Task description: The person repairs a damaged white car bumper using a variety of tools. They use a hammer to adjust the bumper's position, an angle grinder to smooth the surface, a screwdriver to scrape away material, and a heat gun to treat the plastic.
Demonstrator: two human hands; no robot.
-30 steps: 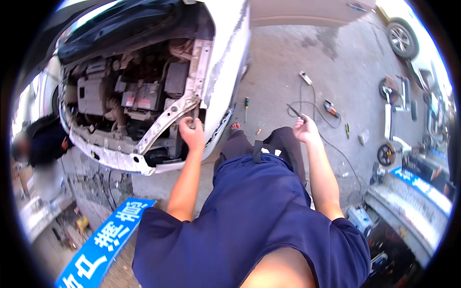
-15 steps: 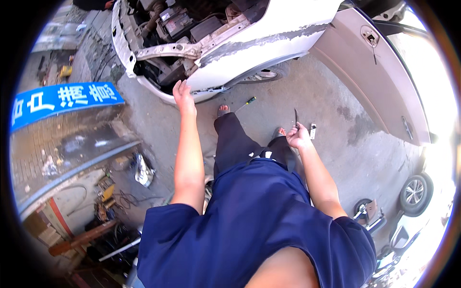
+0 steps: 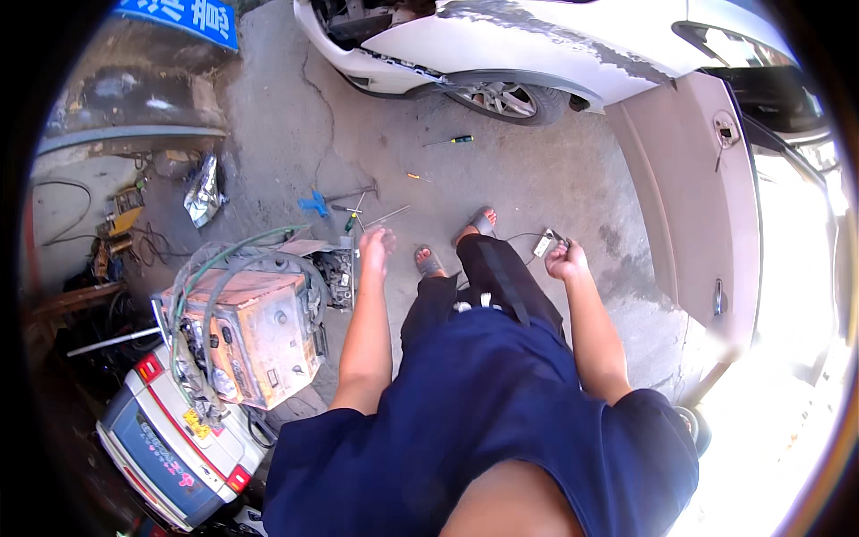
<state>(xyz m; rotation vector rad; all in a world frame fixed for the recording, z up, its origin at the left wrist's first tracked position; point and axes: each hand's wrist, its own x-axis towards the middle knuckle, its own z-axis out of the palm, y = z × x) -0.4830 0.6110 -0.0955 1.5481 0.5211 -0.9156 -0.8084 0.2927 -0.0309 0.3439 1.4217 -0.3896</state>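
My right hand (image 3: 565, 261) is closed around a small grey box-shaped tool (image 3: 547, 242) with a thin cable trailing toward my feet. My left hand (image 3: 376, 246) hangs loosely with fingers slightly curled and nothing in it, above the concrete ground next to an orange machine (image 3: 259, 331). My sandalled feet (image 3: 452, 246) stand between the two hands. A white car (image 3: 501, 45) with its front stripped stands ahead.
An orange machine draped with green hoses sits at my left, a white and blue case (image 3: 170, 438) below it. A screwdriver (image 3: 452, 140), a blue clamp (image 3: 313, 204) and metal rods (image 3: 371, 213) lie on the ground. A detached beige car door (image 3: 698, 206) leans at right.
My left hand has come off the car's front frame and dropped to my side. I have turned left away from the car; the orange machine has come into view.
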